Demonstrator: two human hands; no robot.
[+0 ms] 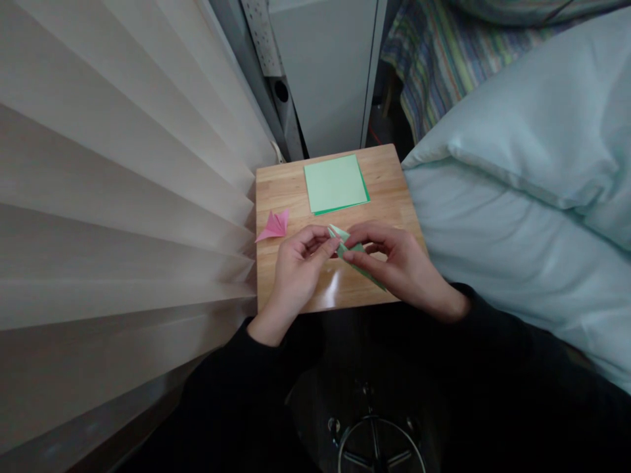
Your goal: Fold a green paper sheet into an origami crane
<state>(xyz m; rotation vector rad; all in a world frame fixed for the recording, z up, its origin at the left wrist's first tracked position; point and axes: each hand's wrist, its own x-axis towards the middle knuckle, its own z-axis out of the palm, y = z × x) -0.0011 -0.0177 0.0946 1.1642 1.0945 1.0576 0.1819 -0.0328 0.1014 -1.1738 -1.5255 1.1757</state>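
Left hand (302, 259), right hand (401, 263) both pinching pale-green, narrow folded paper (358, 247). Folds made; shape looks unfinished, remaining folds unclear.

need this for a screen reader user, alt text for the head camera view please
A person's left hand and right hand hold folded light green paper above a small wooden table. On the table lie a pink folded paper, to the left, and light and dark green sheets, farther back. A pale curtain hangs left, light blue bedding right.
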